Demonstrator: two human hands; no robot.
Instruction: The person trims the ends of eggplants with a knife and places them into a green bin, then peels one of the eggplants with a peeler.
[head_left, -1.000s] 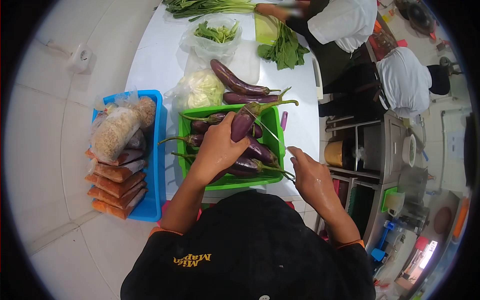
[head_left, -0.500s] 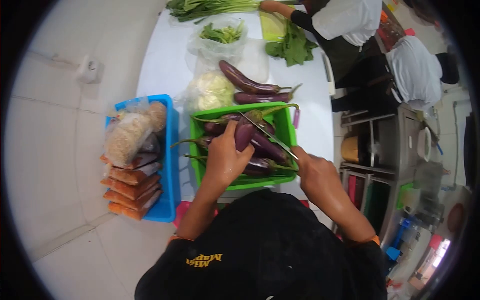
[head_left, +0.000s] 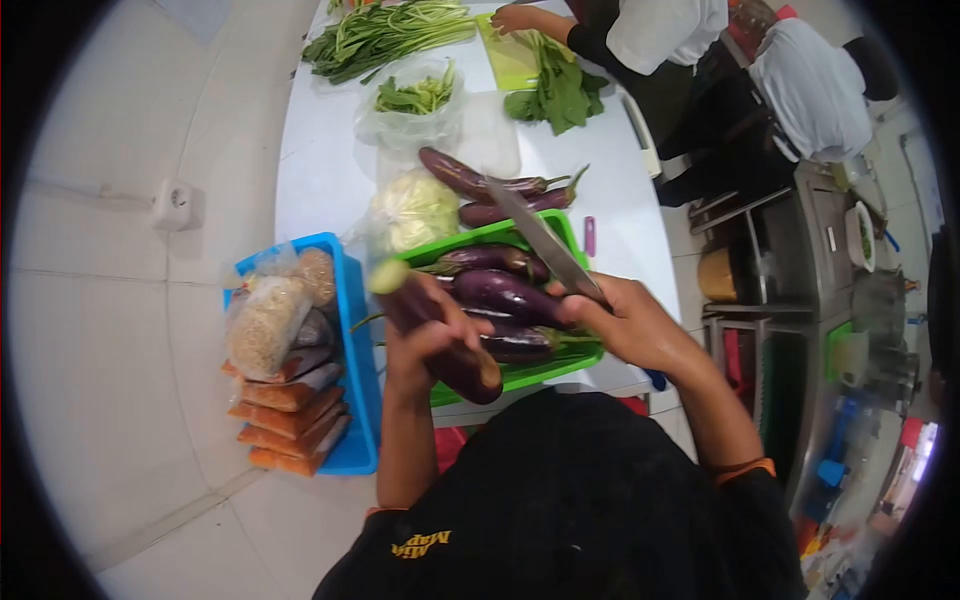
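Note:
My left hand (head_left: 425, 345) is wrapped round an eggplant (head_left: 462, 372), raised over the left side of the green basket (head_left: 515, 378). Its upper end is cut off and shows pale green flesh; motion blurs that end. In my right hand (head_left: 635, 320) is a knife (head_left: 545, 240), gripped by the handle, with its broad blade pointing up and left across the basket. Several whole eggplants (head_left: 505, 293) with stems lie in the basket under the blade. Two more eggplants (head_left: 480, 177) rest on the table just behind it.
A cabbage (head_left: 412, 212) and a plastic bag of cut greens (head_left: 415, 105) stand on the white table (head_left: 635, 225). A blue crate (head_left: 365, 400) with bagged food is at left. Across the table, a person's hand (head_left: 515, 18) touches a yellow-green cutting board (head_left: 508, 65) near leafy greens (head_left: 560, 95).
My left hand has lifted the eggplant out of the basket and turned it, and its stem end is gone. The knife has come away from it, blade now raised.

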